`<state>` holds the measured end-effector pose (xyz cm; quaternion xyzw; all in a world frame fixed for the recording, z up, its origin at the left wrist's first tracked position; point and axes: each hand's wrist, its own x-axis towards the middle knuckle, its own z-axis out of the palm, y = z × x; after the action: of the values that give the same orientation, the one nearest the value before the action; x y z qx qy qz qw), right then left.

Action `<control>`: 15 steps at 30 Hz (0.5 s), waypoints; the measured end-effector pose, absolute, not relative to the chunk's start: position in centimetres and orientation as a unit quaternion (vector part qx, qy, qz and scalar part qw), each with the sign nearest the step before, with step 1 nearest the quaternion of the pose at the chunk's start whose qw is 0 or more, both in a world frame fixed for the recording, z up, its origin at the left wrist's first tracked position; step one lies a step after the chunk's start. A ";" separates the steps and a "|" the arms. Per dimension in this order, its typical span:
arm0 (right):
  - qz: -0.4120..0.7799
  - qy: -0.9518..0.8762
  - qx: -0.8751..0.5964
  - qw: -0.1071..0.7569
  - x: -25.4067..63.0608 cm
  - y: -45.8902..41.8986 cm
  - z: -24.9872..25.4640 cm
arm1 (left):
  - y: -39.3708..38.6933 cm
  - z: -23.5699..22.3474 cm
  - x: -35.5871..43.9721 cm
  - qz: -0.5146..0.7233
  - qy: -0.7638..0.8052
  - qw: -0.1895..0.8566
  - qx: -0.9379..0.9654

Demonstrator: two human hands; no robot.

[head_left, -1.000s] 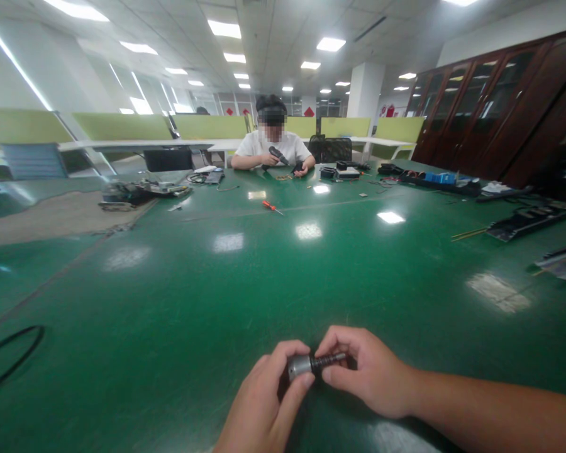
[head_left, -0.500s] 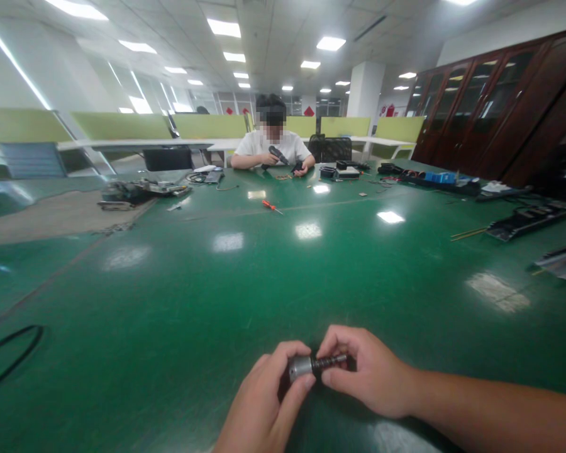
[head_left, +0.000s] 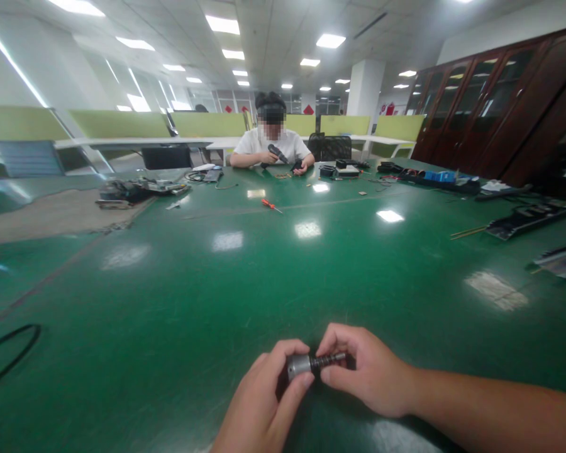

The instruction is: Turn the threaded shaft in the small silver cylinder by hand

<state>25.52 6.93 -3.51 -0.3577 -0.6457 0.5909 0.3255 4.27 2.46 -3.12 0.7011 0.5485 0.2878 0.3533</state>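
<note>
Low in the head view, a small silver metal cylinder with a dark, spring-like ringed shaft (head_left: 300, 366) lies sideways between my hands, the shaft pointing right. My left hand (head_left: 270, 393) grips the cylinder end between thumb and fingers. From the other side, my right hand (head_left: 365, 371) is closed around the shaft, thumb below and fingers above. The pale tip of the shaft shows between those fingers. Part of the cylinder's left end is hidden by my left hand. Both hands are just over the green table (head_left: 245, 296).
Across the table a person in a white shirt (head_left: 290, 146) holds a dark power tool (head_left: 277, 153). An orange-handled screwdriver (head_left: 268, 204) lies mid-table. Electronic parts (head_left: 141, 189) sit at left, dark trays (head_left: 528, 220) at right, and a black cable loop (head_left: 28, 352) at lower left.
Both hands keep the same hold on the metal part, with at most tiny finger shifts. The view has tilted very slightly.
</note>
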 end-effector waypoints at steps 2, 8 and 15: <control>0.587 -0.649 -0.360 0.324 25.5 6.9 -3.5 | 2.5 -3.1 4.3 0.285 0.549 0.356 0.701; 0.584 -0.652 -0.358 0.324 25.5 7.0 -3.6 | 2.5 -3.1 4.2 0.288 0.548 0.357 0.699; 0.572 -0.663 -0.365 0.318 25.5 6.9 -3.4 | 2.4 -3.2 4.2 0.287 0.544 0.356 0.703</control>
<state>25.55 6.94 -3.43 -0.3646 -0.6625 0.5720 0.3176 4.16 2.44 -3.20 0.7029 0.5445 0.2872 0.3564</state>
